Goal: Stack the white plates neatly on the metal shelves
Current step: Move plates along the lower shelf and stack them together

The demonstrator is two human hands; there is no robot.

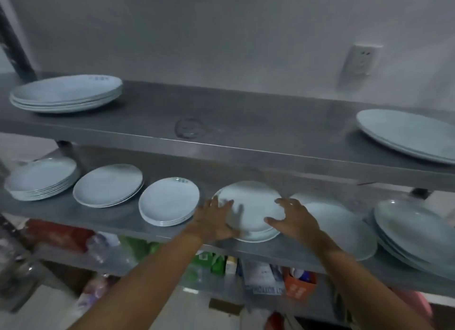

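Note:
A small stack of white plates [251,206] sits at the front middle of the second metal shelf [103,216]. My left hand [216,221] grips its left rim and my right hand [293,219] its right rim, fingers spread over the top plate. More white plate stacks line this shelf: one at the far left [41,178], a second [108,184], a third [170,200], a large plate [344,231] right of my hands, and a stack at the far right [413,233]. The top metal shelf [246,122] bears a left stack [66,93] and large plates at the right [406,132].
A grey wall with a socket [360,60] stands behind the shelves. Below the second shelf, a lower shelf holds packets, bottles and an orange box [299,286]. A glass jar [17,270] stands at the lower left. A dark post [14,41] rises at the far left.

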